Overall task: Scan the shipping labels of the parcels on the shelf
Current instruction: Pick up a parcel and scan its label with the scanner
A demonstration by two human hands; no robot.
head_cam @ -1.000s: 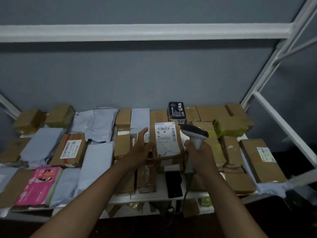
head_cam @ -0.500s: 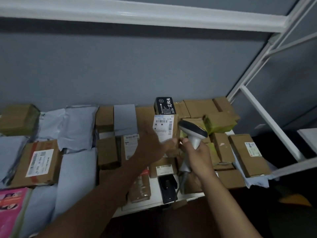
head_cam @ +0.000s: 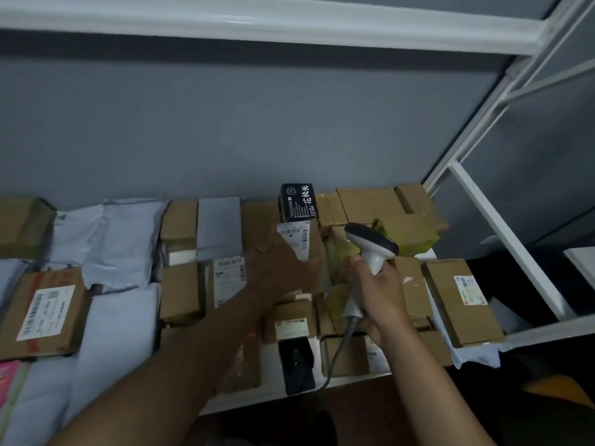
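Left hand (head_cam: 277, 268) is gripping a brown cardboard parcel (head_cam: 310, 259) with a white barcode label (head_cam: 294, 235), mid-shelf, just near of a black printed box (head_cam: 297, 202). Right hand (head_cam: 380, 291) is wrapped around the handle of a grey-and-white corded handheld scanner (head_cam: 370, 249), head sitting just right of the label. White metal shelf (head_cam: 338, 383) is packed with parcels.

Grey wall (head_cam: 225, 123) fills the background, flat and plain. A white beam (head_cam: 257, 24) runs across the top, meeting the white upright frame (head_cam: 502, 226) slanting down the right side. Low at the right edge, something orange (head_cam: 560, 392) sits in the dark, too dim to identify. Dark floor (head_cam: 450, 413) below.
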